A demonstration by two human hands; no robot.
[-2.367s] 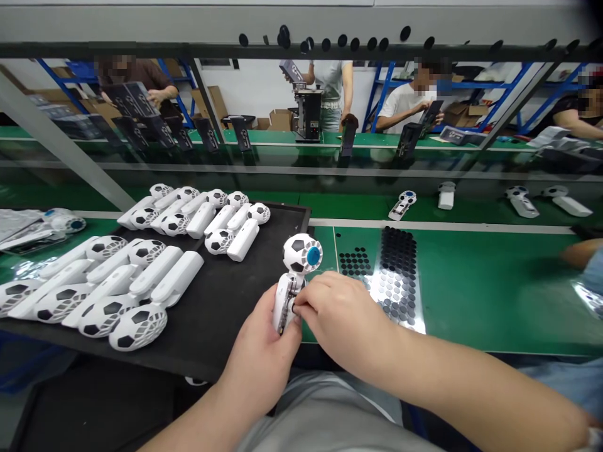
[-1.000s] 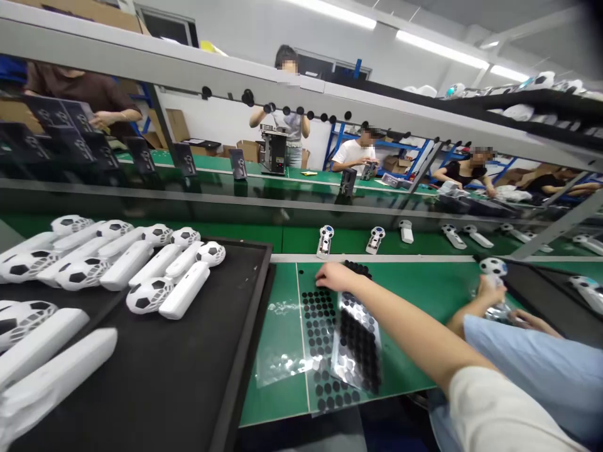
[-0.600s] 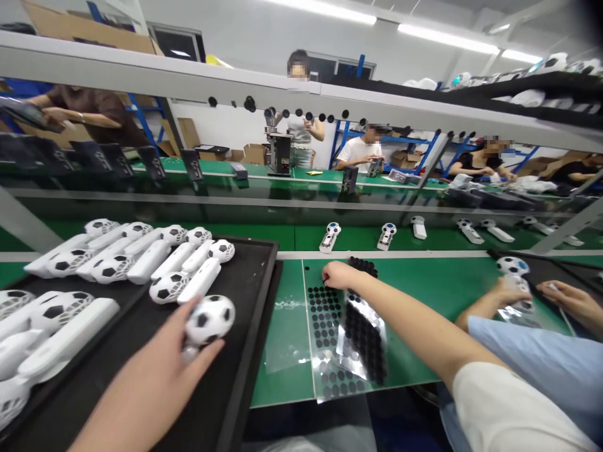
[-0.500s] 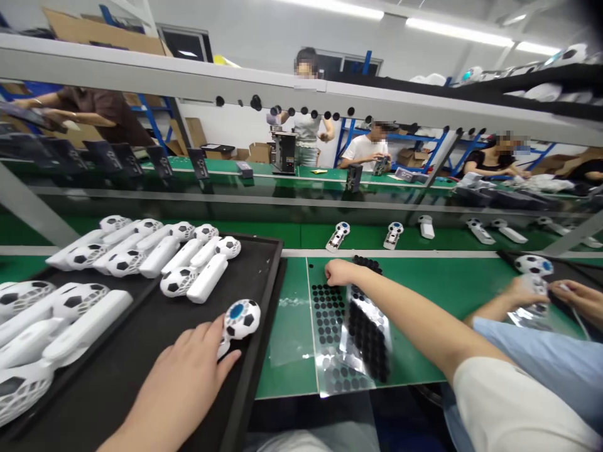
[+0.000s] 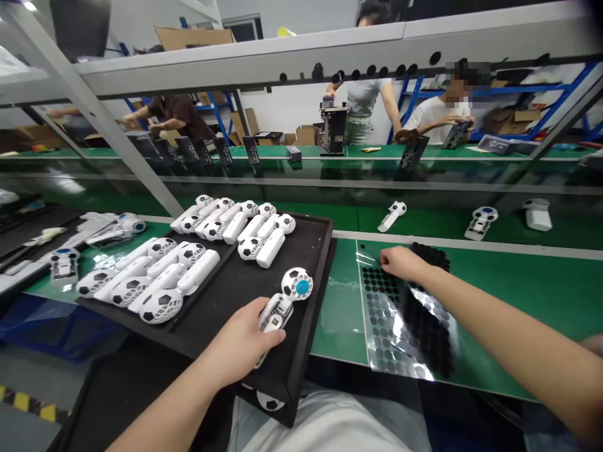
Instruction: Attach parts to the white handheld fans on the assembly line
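White plastic toy (image 5: 296, 284) with a perforated soccer-ball head and blue disc lies on the matte black tray (image 5: 221, 333), near its front edge. Left hand (image 5: 242, 333) curves over the toy's body, fingers loosely closed, holding it. Right hand (image 5: 400, 263) sits partly open, fingertips on glossy black round pads (image 5: 426, 257) on a silver sheet (image 5: 400, 333); whether it has hold of one is unclear. Green bench mat (image 5: 518, 314) lies beneath.

Ball-headed toy (image 5: 296, 284) under left hand (image 5: 240, 329), black tray (image 5: 221, 329)
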